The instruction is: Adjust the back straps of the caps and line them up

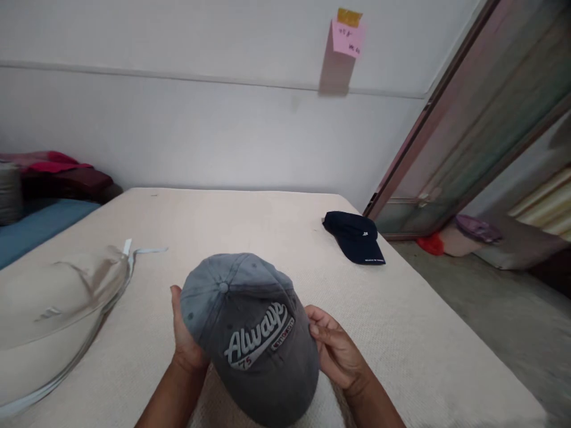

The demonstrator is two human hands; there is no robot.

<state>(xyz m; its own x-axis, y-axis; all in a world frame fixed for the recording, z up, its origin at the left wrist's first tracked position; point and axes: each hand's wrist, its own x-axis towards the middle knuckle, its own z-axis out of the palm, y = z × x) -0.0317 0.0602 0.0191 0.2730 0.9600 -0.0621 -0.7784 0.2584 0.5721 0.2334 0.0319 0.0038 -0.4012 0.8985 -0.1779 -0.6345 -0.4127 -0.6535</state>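
A blue and grey cap (218, 315) with "Always" lettering is held between my hands, its brim toward me and to the right. My left hand (187, 339) grips the cap's left side, with the thumb showing and the other fingers hidden beneath it. At the right edge of the cap, my right hand (332, 345) pinches the rim between thumb and fingers. A navy cap (352, 235) lies at the right back of the table. On the left lies a beige wide-brimmed hat (66, 297) with a pale strap.
The table (250, 220) has a cream cloth cover and meets a white wall. A pink note (348, 38) is taped to the wall. Dark red and blue fabrics lie at the left. Beyond the right edge are a floor and a sliding door.
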